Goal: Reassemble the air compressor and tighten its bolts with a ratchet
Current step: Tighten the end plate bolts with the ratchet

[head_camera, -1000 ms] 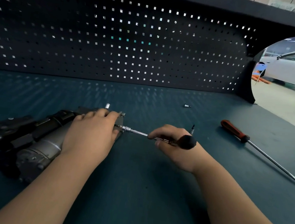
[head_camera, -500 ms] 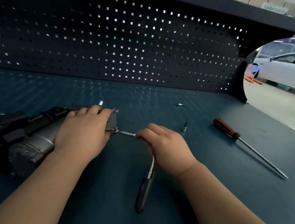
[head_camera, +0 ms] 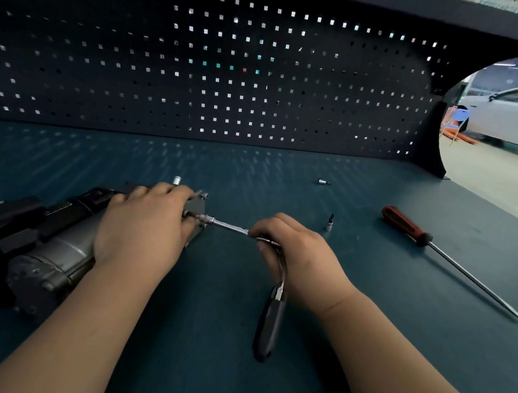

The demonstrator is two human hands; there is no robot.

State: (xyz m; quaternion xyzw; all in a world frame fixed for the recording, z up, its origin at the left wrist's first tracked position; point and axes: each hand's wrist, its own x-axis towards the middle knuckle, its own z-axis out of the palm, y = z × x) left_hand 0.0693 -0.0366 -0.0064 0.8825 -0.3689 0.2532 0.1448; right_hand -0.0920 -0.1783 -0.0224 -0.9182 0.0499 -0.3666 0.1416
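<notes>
Head view: the air compressor lies on its side on the counter under the left hand, whose fingers curl over its end plate, likely to stop it rolling against the torque. The ratchet reaches that plate through a long extension. The right hand grips the ratchet near its head, with the handle pointing back toward the person, probably mid-swing. A socket bit stands just beyond the right hand, and a screwdriver lies further to its right, both within reach.
</notes>
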